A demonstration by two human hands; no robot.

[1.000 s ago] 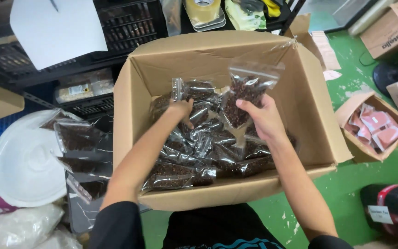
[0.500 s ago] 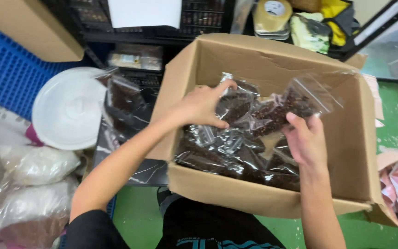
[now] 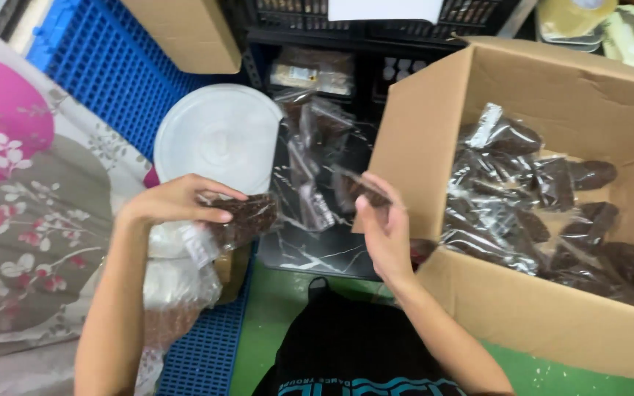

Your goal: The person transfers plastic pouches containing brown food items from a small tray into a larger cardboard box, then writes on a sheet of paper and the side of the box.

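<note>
Looking down from the head camera, we note the left hand (image 3: 177, 202) closed around a clear bag of dark brown bits (image 3: 240, 220), thumb under and fingers (image 3: 210, 192) over its top edge. The bag sits tilted in front of a white round lid (image 3: 218, 136) and above a heap of pale plastic bags (image 3: 177, 282).

The right hand (image 3: 384, 231) is raised just left of the cardboard box (image 3: 522, 315), near its left front corner. Its fingertips pinch the edge of a second clear bag (image 3: 365, 192) with dark contents; how much of that bag the hand holds we cannot tell, since more clear bags lie behind it.

Those loose bags (image 3: 310, 165) lie piled on a dark marbled surface (image 3: 317, 253) between the white lid and the box wall. Inside the open box, many filled bags (image 3: 544, 213) of the same dark stuff lie stacked, some overlapping, reaching toward the right wall.

Further notes:
- A blue grid mat (image 3: 104, 81) lies at upper left, and a second blue grid piece (image 3: 207, 352) runs under the pale bags.
- A flowered cloth (image 3: 31, 198) in grey and pink covers the left edge.
- A second brown box (image 3: 185, 33) rests at the top.
- A black crate (image 3: 390, 29) stands behind the loose bags.
- The floor (image 3: 280, 308) below is green.
</note>
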